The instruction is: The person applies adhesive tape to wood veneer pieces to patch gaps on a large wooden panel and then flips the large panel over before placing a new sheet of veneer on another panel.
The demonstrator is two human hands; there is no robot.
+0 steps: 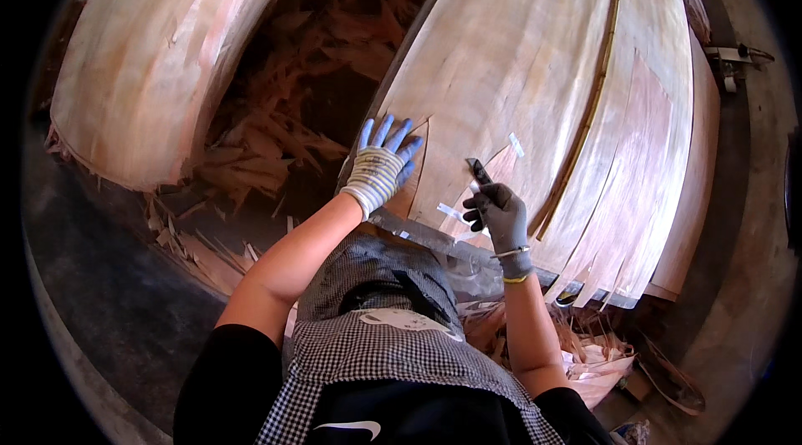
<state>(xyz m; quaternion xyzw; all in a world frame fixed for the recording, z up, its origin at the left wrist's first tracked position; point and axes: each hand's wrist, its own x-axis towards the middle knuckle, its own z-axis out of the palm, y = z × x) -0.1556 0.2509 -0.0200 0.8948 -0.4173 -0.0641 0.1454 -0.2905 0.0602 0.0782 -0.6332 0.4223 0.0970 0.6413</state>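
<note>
My left hand (381, 163), in a striped glove with blue-grey fingertips, lies flat with fingers spread on the left edge of a stack of thin wood veneer sheets (501, 44). A narrow separate veneer piece (411, 186) shows beside that hand, under its fingers. My right hand (505, 215), in a grey glove, is closed around a short dark knife-like tool (477, 169). The tool's dark end points up and left, over the near part of the sheets. Close by are a pinkish veneer patch (501, 163) and strips of whitish tape (452, 212).
A long thin wooden stick (595, 103) lies along the stack. Torn veneer strips (614, 219) hang over its near right edge. At left stands another veneer stack (142, 61), with veneer scraps (259, 144) heaped between the stacks. More scraps (597, 353) lie below at right.
</note>
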